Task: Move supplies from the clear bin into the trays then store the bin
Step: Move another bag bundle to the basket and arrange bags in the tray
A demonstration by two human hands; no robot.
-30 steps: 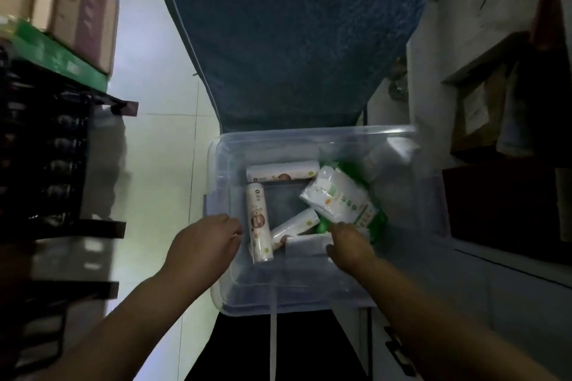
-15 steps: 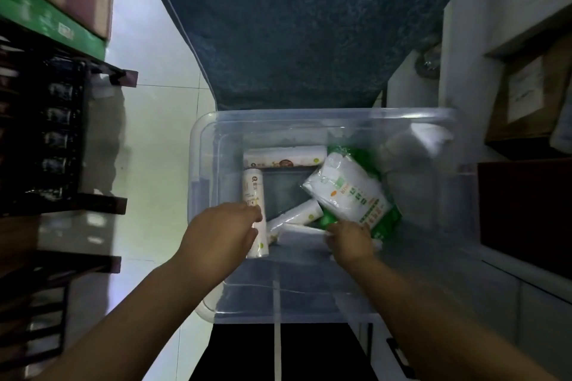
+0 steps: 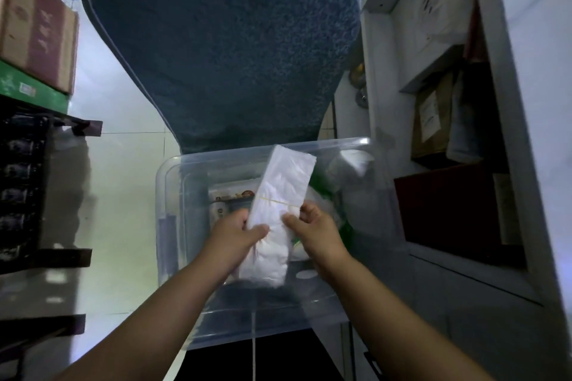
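A clear plastic bin (image 3: 173,219) sits below me on a dark seat. Both hands hold a long white bundle of plastic bags (image 3: 280,192) with a thin rubber band across it, lifted above the bin. My left hand (image 3: 233,237) grips its left edge and my right hand (image 3: 312,230) pinches its right edge. Under the bundle, white rolls with printed labels (image 3: 230,195) and a green and white pack (image 3: 325,192) lie in the bin, mostly hidden.
A blue padded chair back (image 3: 223,49) rises behind the bin. On the left is a dark rack (image 3: 34,189) with cardboard boxes (image 3: 37,28) on top. White shelving (image 3: 439,77) with boxes and papers stands on the right. Pale tiled floor (image 3: 123,182) lies between rack and bin.
Both hands were down inside the bin among the rolls. Now they have come together and lifted the white bag bundle up out of the bin.
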